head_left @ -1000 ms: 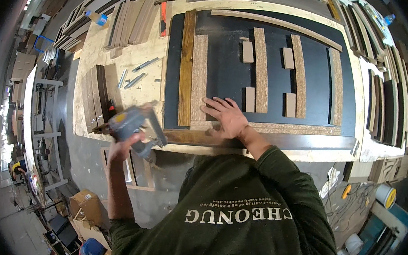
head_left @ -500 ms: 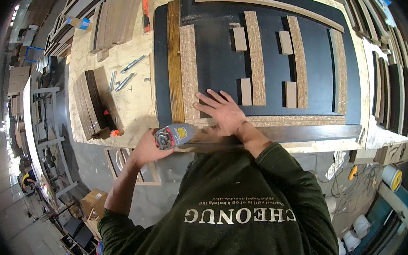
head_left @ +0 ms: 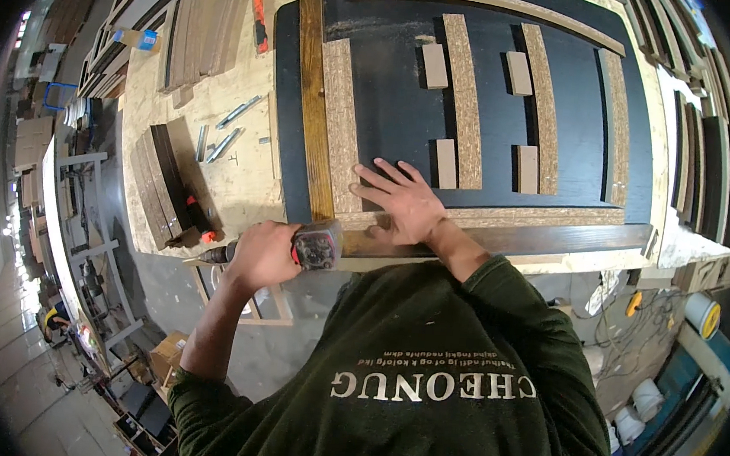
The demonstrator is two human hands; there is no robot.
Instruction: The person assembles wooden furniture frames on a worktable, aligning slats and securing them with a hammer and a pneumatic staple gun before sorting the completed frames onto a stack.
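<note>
My left hand (head_left: 264, 256) is wrapped round a grey and red nail gun (head_left: 317, 245), which is at the near left corner of a wooden frame. Its nose is hidden under its body. My right hand (head_left: 406, 204) lies flat with fingers spread over that corner, beside the tool. Its fingertips touch the upright particleboard strip (head_left: 344, 131), and its palm covers part of the near particleboard strip (head_left: 540, 215). A brown wooden rail (head_left: 313, 93) runs along the left side and a dark rail (head_left: 555, 236) along the near edge. The frame lies on a black panel (head_left: 386, 82).
Inside the frame are two more strips (head_left: 461, 106) with small blocks (head_left: 435, 66) beside them. To the left on the pale workbench (head_left: 252, 183) lie a hammer (head_left: 260, 15), metal pieces (head_left: 225, 142), stacked boards (head_left: 156, 184) and an orange-handled tool (head_left: 201, 218). More boards (head_left: 710, 154) stand at right.
My left hand has turned the nail gun and shifted it slightly right, so its yellow label no longer shows. My right hand stays spread on the corner; the view has shifted a little.
</note>
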